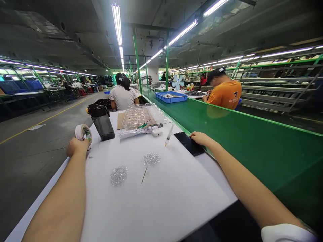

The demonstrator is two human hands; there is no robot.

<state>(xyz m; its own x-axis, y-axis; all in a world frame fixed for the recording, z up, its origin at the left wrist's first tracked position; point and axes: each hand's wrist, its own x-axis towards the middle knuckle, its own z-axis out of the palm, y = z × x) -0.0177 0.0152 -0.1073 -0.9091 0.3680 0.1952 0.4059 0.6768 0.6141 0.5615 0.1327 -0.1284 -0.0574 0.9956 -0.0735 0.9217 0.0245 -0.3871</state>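
The left hand (pixel 77 147) is closed narrow on the lower edge of a roll of white tape (pixel 83 132) at the left edge of the white bench (pixel 176 205). The right hand (pixel 200 138) lies with fingers together on a black smartphone (pixel 188 143). Between the hands lie two loose piles of clear crystal beads (pixel 118 175), a thin needle (pixel 144 175) and a syringe (pixel 169 135). Beyond the tape stand a black water bottle (pixel 101 125) and a clear plastic tray (pixel 141 116). A green conveyor (pixel 252 151) runs along the bench's right side; past it sits a co-worker in an orange shirt (pixel 225 94).
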